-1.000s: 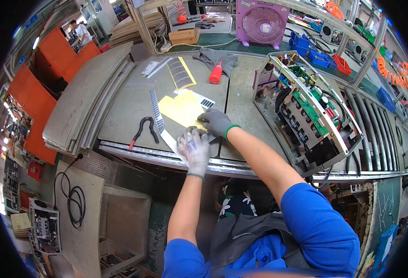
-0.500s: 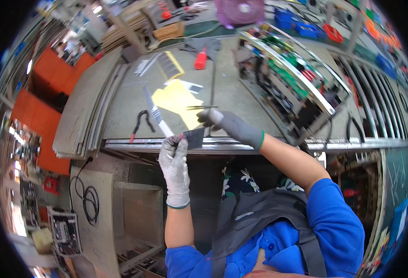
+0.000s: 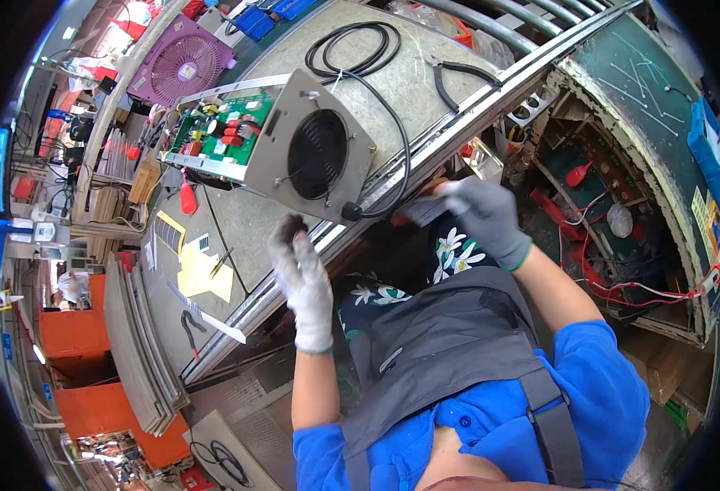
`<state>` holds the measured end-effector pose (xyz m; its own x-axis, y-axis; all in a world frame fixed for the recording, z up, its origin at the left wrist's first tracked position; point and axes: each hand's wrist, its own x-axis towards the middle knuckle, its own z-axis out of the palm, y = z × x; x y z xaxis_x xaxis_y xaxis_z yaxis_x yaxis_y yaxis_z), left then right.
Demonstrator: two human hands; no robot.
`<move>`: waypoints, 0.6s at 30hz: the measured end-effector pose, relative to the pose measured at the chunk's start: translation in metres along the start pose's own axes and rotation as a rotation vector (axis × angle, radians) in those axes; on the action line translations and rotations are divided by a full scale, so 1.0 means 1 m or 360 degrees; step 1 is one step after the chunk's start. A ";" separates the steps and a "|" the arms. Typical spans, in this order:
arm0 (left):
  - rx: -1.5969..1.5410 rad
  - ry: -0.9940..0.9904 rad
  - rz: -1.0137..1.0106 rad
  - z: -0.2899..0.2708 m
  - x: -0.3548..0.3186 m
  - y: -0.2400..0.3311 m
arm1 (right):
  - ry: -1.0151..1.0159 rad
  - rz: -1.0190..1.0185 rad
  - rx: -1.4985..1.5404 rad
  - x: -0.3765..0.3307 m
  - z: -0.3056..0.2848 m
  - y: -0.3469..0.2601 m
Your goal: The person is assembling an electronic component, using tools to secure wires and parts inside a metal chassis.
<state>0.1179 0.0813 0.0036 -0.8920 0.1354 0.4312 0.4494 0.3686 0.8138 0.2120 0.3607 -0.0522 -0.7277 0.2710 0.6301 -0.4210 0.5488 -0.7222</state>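
My left hand [image 3: 302,282], in a white glove with darkened fingertips, is raised beside the metal rail at the bench edge. Its fingers are extended and nothing shows in them. Just beyond it stands an electronic unit [image 3: 274,151] with a grey metal end panel, a round black fan grille and an exposed green circuit board. To the right, over the front of the bench, my right hand [image 3: 491,221] wears a grey glove. It grips a thin dark flat piece [image 3: 427,210], smeared by motion. A black cable [image 3: 407,155] runs from the panel's lower corner.
Yellow sheets [image 3: 204,274], a red bottle [image 3: 188,196] and red-handled pliers [image 3: 192,335] lie on the bench's left part. A purple fan [image 3: 181,69] stands behind. Metal rollers [image 3: 491,29] are at the far right; an open shelf [image 3: 597,180] sits below.
The view has swung right. The dark flat piece was in my left hand and is now in my right. My left hand has opened; my right hand has moved rightward, away from the yellow sheets.
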 end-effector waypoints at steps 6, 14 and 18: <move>0.0133 0.0406 0.0143 0.045 0.043 -0.022 | 0.0415 0.0805 0.0571 -0.019 -0.057 0.017; -0.0700 0.0616 0.0356 -0.013 0.066 0.021 | 0.0262 0.0588 0.1276 0.073 -0.028 -0.036; -0.0622 0.0754 0.0319 -0.048 0.096 0.043 | -0.0142 0.0320 0.1572 0.126 0.046 -0.088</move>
<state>0.0542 0.0661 0.0988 -0.7107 -0.2867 0.6424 0.6696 0.0043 0.7427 0.1325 0.3098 0.0772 -0.8553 0.2040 0.4763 -0.5164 -0.4115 -0.7510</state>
